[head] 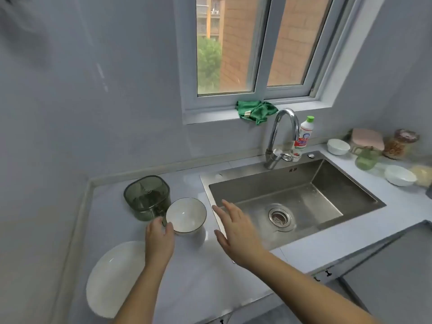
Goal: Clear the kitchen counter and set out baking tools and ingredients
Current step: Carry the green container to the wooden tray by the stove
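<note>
Lying nearest, at the counter's (194, 272) front left edge, a big white oval plate (112, 279), partly crossed by the left forearm. Gripping the near rim of a white bowl (186, 215) with the left hand (159, 242), thumb and fingers curled onto the rim, the bowl tipping toward the camera so its inside is showing. Hovering just right of the bowl, above the sink's (350, 195) left edge, the right hand (236, 232) with fingers spread wide and holding nothing. Sitting right behind the bowl and touching or nearly touching it, a dark green see-through container (146, 198) with a rounded square top. Filling the middle of the counter, the steel sink with a round drain strainer (279, 216) in its floor. Rising at the sink's back edge, a curved chrome tap (284, 136), and just beside it a white bottle (304, 136) with a green cap. Standing farther right on the counter, well apart from the hands: two small white bowls (337, 146) (399, 175), a green glass jug (365, 160), a pink-lidded box (367, 137), and a glass jar (399, 143) with brownish contents too blurred for telling. Hanging crumpled off the window sill (210, 114) at the very back, a green cloth (256, 111).
</note>
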Available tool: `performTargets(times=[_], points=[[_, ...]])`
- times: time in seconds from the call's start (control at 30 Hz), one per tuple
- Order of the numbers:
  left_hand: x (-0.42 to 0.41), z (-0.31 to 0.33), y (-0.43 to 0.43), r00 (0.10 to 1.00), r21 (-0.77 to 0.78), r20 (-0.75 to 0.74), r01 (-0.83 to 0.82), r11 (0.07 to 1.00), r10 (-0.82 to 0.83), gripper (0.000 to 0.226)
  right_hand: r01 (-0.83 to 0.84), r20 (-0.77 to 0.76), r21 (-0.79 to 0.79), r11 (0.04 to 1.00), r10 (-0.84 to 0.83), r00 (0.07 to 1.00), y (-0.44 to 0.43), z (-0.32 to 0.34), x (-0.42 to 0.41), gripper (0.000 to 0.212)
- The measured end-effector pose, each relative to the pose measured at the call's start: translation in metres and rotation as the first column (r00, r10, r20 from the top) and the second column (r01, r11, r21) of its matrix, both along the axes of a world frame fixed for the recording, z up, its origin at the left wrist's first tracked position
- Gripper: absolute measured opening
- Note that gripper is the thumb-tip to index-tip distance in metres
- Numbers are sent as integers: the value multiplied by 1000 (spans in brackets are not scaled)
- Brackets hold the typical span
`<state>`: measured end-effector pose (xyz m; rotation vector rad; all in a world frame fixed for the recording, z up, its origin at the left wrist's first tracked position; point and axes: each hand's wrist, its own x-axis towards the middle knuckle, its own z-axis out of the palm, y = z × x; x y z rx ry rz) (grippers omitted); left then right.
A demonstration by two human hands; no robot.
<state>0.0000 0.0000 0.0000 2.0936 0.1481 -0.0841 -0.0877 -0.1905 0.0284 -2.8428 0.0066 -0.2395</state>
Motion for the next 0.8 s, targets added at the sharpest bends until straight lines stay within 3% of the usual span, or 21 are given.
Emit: performTargets(times=[0.07,0.33,0.4,0.53,0.67,0.8], points=[[26,-4,0,999,-50,-26,-47,998,46,15,28,3,32,999,-29,1000,-1,-1,20,57],[111,-35,3,878,-235,-464,-252,939,119,51,76,-47,31,997,-74,996,7,-17,82,58],[124,-46,4,839,-325,-534,-321,890,108,46,77,-72,53,996,-73,995,11,-22,91,57],[134,-55,7,830,-404,-549,-369,837,101,33,77,-96,66,995,-71,993,16,-28,100,58],[139,-54,20,857,-407,-481,-403,820,182,31,89,-135,92,992,-76,988,22,-30,111,65],[146,-40,42,832,-435,-454,-518,736,318,27,109,-143,195,975,-81,986,27,-30,121,57]])
